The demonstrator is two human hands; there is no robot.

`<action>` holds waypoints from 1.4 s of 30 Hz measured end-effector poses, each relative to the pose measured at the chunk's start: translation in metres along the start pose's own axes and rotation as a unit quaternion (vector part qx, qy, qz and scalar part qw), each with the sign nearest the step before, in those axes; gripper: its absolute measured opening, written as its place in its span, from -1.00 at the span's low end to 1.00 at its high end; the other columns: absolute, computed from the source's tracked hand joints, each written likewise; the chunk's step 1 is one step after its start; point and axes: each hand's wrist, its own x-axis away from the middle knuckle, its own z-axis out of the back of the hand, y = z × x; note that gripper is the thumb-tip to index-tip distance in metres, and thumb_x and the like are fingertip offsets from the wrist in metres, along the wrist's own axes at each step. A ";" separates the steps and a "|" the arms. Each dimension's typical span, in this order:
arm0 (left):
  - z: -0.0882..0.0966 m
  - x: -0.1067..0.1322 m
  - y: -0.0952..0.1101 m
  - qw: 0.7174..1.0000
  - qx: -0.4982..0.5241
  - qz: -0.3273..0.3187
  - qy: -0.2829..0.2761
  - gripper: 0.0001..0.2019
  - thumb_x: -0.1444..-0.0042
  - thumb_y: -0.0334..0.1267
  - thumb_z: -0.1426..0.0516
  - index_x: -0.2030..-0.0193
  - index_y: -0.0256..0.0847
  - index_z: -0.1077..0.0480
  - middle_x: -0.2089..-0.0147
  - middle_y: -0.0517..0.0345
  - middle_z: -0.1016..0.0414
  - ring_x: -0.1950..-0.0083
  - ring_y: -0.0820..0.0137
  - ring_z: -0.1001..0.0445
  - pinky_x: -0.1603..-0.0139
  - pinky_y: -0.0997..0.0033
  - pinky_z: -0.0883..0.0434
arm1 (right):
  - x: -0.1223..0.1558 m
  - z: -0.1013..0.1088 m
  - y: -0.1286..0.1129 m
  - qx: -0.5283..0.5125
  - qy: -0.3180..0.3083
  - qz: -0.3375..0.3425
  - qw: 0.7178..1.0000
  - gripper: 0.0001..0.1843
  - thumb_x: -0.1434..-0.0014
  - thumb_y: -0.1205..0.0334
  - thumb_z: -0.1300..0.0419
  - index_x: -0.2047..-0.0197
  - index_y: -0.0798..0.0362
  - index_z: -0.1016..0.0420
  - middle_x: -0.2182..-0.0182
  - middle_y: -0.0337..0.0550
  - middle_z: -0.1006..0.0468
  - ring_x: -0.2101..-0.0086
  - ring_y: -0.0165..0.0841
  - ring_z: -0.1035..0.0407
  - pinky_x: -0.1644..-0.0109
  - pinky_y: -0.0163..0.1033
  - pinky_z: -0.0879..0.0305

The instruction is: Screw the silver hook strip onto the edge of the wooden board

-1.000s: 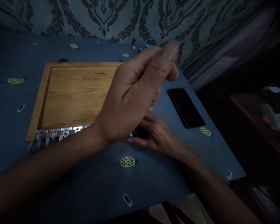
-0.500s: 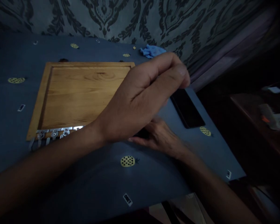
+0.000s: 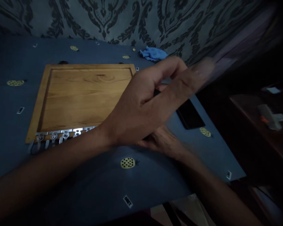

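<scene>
My left hand (image 3: 141, 108) is raised in front of the wooden board's right side, thumb stretched out to the right and apart from the bent fingers. I see nothing held in it. Below and behind it, my right hand (image 3: 163, 141) is low near the board's front right corner; its fingers are mostly hidden by the left hand. The wooden board (image 3: 85, 97) has a raised rim and lies flat. Along its front edge runs a row of screwed-on metal fittings (image 3: 65, 135) with narrow strips sticking out; the left forearm covers the row's right part.
A black phone (image 3: 191, 116) lies right of the hands. Behind the board is a crumpled blue cloth (image 3: 153, 53). The blue pineapple-print tablecloth (image 3: 85, 185) ends at a right edge. A dark side table (image 3: 245, 108) with small items stands further right.
My left thumb has swung out to the right, away from the fingers it rested against. My right hand is now more hidden behind the left. The view has shifted slightly.
</scene>
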 end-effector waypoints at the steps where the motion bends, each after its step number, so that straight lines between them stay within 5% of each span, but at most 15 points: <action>1: 0.000 -0.001 0.001 1.000 0.001 0.003 -0.012 -0.60 -0.37 -0.21 0.04 0.53 -0.15 -0.01 0.61 0.37 -0.04 0.60 0.66 -0.04 0.55 0.58 -0.12 | 0.001 0.000 0.000 0.001 -0.004 -0.005 1.000 -0.53 -0.30 -0.19 -0.12 -0.01 0.00 -0.51 0.14 0.00 -0.57 0.11 -0.05 -0.43 0.08 0.06 -0.42; 12: 0.012 -0.010 0.004 0.978 0.008 0.033 -0.207 -0.58 -0.38 -0.23 0.15 0.49 -0.25 -0.27 0.63 0.36 -0.09 0.66 0.75 -0.06 0.58 0.69 -0.05 | 0.004 -0.001 0.000 0.000 -0.011 -0.020 1.000 -0.56 -0.31 -0.16 -0.13 0.06 0.05 -0.52 0.18 0.00 -0.59 0.11 -0.05 -0.48 0.06 0.08 -0.47; 17: 0.013 -0.007 0.005 0.991 -0.010 0.036 -0.130 -0.61 -0.38 -0.28 0.13 0.46 -0.24 -0.32 0.65 0.38 -0.13 0.62 0.69 -0.12 0.52 0.64 -0.19 | 0.001 -0.001 0.002 0.017 0.001 0.019 1.000 -0.50 -0.32 -0.16 -0.11 -0.07 0.08 -0.47 0.05 0.08 -0.54 0.04 -0.03 -0.44 0.00 0.12 -0.43; 26: 0.009 0.001 0.001 0.999 -0.042 0.004 0.011 -0.66 -0.38 -0.19 0.01 0.45 -0.20 -0.31 0.63 0.37 -0.09 0.62 0.63 -0.10 0.57 0.49 -0.15 | -0.003 -0.001 -0.001 -0.004 -0.003 0.017 1.000 -0.59 -0.30 -0.13 -0.16 0.17 0.09 -0.51 0.17 0.04 -0.56 0.11 -0.09 -0.45 0.06 0.03 -0.42; 36: 0.012 -0.006 0.001 0.993 0.068 0.022 -0.095 -0.66 -0.38 -0.31 0.07 0.46 -0.25 -0.25 0.59 0.39 -0.09 0.62 0.72 -0.07 0.61 0.65 -0.09 | -0.002 -0.002 0.001 0.016 0.020 0.036 0.999 -0.51 -0.31 -0.16 -0.12 -0.01 0.10 -0.50 0.17 0.05 -0.56 0.12 -0.05 -0.45 0.05 0.09 -0.42; 42: 0.011 -0.006 -0.001 0.986 0.077 -0.007 -0.145 -0.49 -0.38 -0.11 0.29 0.43 -0.31 -0.28 0.49 0.36 -0.19 0.62 0.82 -0.05 0.62 0.76 -0.03 | 0.002 -0.001 0.001 0.008 -0.001 -0.003 1.000 -0.53 -0.31 -0.13 -0.15 -0.06 0.05 -0.49 0.17 0.01 -0.58 0.09 -0.02 -0.46 0.05 0.08 -0.44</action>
